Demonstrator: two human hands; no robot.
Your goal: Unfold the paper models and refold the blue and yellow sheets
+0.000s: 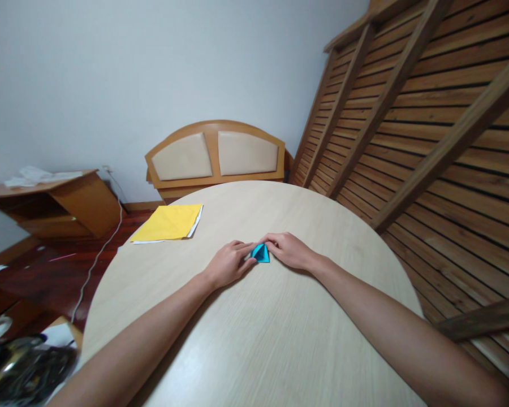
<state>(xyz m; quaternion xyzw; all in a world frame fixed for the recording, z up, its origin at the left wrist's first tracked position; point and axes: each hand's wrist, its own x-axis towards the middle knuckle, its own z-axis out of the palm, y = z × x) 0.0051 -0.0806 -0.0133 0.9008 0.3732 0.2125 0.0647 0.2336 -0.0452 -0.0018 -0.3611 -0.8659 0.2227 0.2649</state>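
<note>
Blue folded paper [261,253] pinched from both sides
Left hand [228,263] and right hand [292,250] each hold it on the counter [280,339], near the yellow sheet [168,223]

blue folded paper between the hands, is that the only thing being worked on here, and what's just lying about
In hand:
blue folded paper, pressed on the round table by left hand and right hand

Lying about:
yellow paper sheets at the table's far left edge
headboard against the wall
side cabinet
</note>
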